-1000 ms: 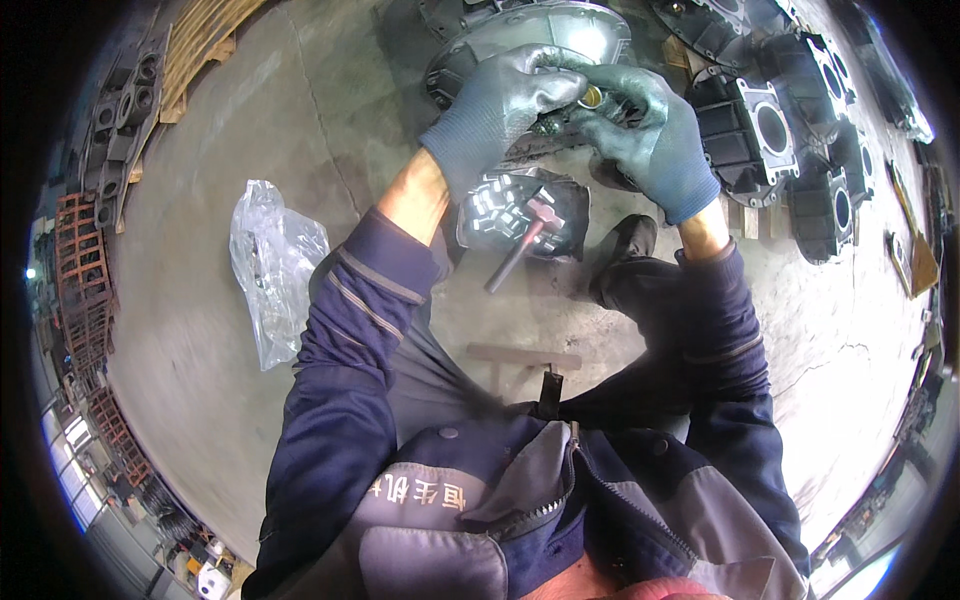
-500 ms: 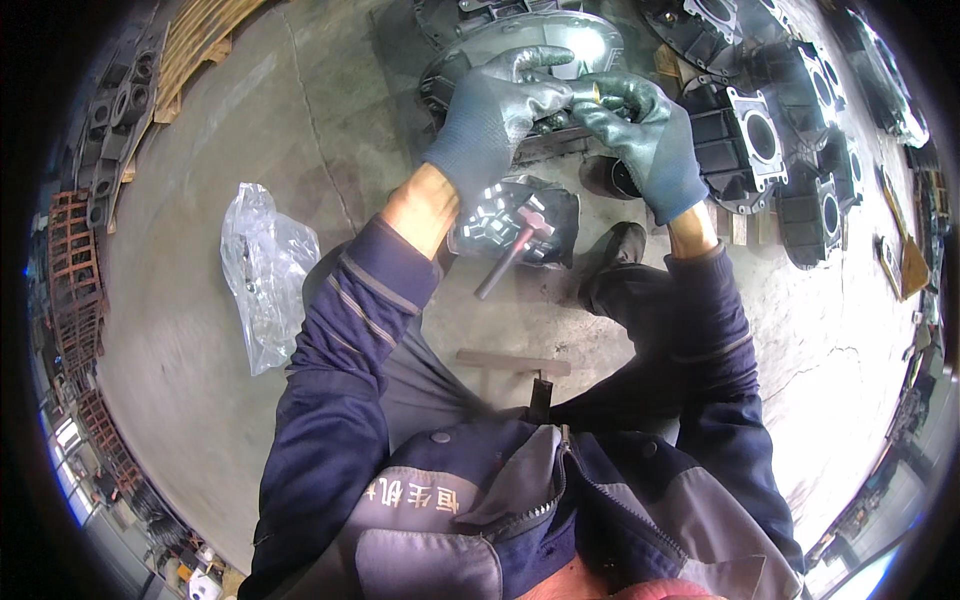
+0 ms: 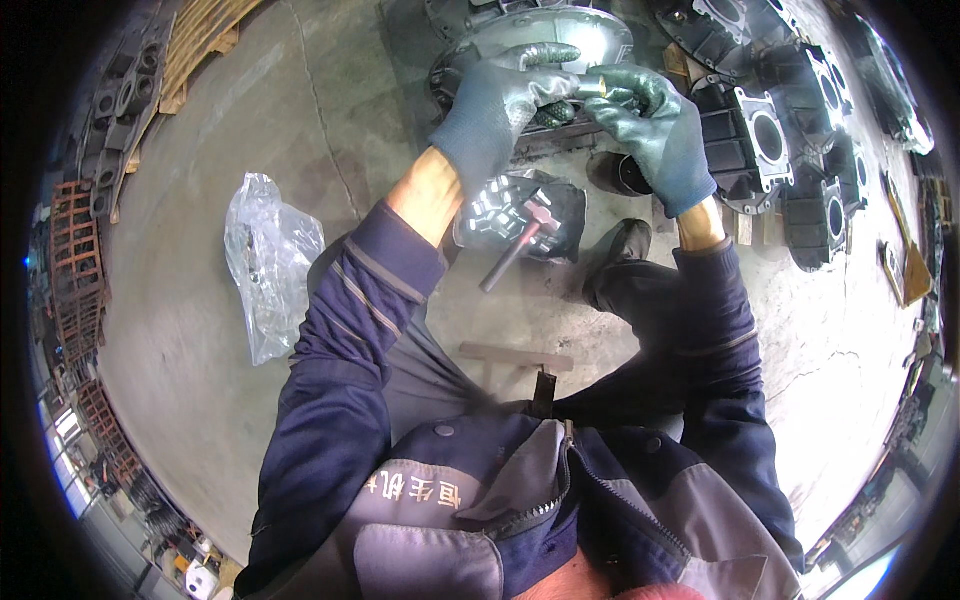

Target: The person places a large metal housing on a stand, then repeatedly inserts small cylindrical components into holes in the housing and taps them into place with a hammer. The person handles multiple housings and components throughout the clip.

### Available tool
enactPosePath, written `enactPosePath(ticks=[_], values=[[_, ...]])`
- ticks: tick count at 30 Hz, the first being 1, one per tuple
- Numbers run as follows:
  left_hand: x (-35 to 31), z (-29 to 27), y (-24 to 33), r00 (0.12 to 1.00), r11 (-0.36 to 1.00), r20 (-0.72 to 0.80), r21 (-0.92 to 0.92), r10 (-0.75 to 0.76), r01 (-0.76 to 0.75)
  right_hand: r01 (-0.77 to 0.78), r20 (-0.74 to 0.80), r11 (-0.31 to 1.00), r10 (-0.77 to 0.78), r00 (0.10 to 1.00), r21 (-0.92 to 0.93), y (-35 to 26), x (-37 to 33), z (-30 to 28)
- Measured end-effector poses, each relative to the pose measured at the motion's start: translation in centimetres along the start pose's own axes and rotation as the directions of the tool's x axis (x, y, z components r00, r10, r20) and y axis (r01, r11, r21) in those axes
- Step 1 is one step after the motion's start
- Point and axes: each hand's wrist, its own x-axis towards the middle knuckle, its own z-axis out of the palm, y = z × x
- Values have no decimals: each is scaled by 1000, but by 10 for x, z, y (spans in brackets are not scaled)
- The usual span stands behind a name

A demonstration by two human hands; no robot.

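Both my hands wear dark coated work gloves and meet in front of a large metal housing [image 3: 590, 38]. My left hand [image 3: 495, 105] pinches a small, shiny metal sleeve [image 3: 591, 87] between thumb and fingers. Around the sleeve's free end, the thumb and curled fingers of my right hand [image 3: 655, 125] close in; its other fingertips are partly hidden. Below the hands, a dark bag [image 3: 570, 235] lies spread on the floor with several similar small metal pieces [image 3: 487, 215] on it. A hammer [image 3: 512, 255] rests across that bag, handle toward me. A dark round can [image 3: 632, 175] stands beneath my right wrist.
Several cast metal housings [image 3: 765, 135] stand at the right on wooden supports. A clear plastic bag [image 3: 270, 265] lies on the floor at left. Between my legs is a flat bar [image 3: 515, 356]. More castings [image 3: 125, 100] and a wooden pallet [image 3: 205, 40] line the far left.
The hands have shifted slightly relative to each other, and more of the sleeve's end shows between them. The whole view has moved a little.
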Motion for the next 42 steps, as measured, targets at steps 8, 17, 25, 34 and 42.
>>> enactPosePath(ticks=[8,17,25,34,42], values=[[1,0,-1,1000,999,-6,-33,-14,14,15,2,1000,-15,1000,20,-1,-1,2],[6,-13,-11,988,997,156,-79,-5,17,11,14,997,-12,1000,78,9,-2,-2],[6,-6,-11,998,993,57,120,-16,9,283,-33,746,-378,925,-602,-12,-2,1],[6,15,-14,993,992,-49,61,-106,109,249,21,512,-410,912,-822,-10,-2,2],[5,15,-17,990,988,30,74,-141,139,300,5,510,-501,866,-806,-2,-1,-2]])
